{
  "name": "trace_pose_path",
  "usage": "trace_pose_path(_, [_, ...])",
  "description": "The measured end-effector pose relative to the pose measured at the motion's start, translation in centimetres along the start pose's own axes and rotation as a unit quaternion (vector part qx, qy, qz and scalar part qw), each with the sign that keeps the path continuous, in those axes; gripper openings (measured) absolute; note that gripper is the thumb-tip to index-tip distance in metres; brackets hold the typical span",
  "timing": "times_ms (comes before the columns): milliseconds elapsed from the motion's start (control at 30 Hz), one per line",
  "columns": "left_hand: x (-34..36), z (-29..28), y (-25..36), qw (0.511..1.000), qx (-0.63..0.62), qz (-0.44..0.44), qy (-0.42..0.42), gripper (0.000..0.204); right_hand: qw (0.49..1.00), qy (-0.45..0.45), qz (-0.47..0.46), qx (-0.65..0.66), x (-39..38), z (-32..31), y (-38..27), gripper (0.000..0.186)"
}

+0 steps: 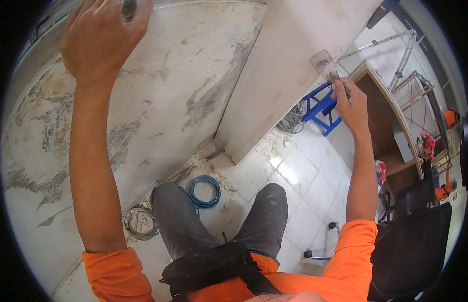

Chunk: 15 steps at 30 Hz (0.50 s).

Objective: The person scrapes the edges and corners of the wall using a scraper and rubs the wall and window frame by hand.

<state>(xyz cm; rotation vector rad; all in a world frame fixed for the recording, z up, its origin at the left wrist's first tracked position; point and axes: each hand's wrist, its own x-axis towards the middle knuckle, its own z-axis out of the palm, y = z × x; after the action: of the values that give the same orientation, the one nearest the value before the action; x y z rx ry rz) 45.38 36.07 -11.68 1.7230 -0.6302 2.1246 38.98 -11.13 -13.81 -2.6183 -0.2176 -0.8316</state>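
Observation:
In my right hand [352, 103], at the upper right, is a putty knife [323, 62]. My fingers are wrapped round its handle, and its wide, smeared blade points up and left in front of the pale wall section. High on the left, my left hand [104, 38] is closed near the top of the patchy wall [168, 70]. Something dark grey shows beside its thumb; what it is I cannot make out. The wall has bare grey and yellowish patches where its white coat is rough or gone.
Coiled blue hose [205, 192] and a pale cable coil [140, 222] lie by my knees on the tiled floor [309, 168], among plaster crumbs. A blue step stool [322, 108], grey cable [292, 120], wooden cabinet [382, 108], black chair [412, 246] and ladder [406, 58] stand at right.

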Motion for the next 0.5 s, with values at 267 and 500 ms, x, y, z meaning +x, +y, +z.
trace_pose_path(267, [1.8,-2.3,2.7,0.97,0.218,0.033,-0.101,0.019,0.997,0.058,-0.039,-0.031,-0.7,0.2,-0.6,0.023])
trace_pose_path(500, [1.8,-2.2,2.9,0.964,0.24,0.037,-0.105,0.02,0.969,0.069,-0.138,-0.195,-0.7,1.0,-0.7,0.018])
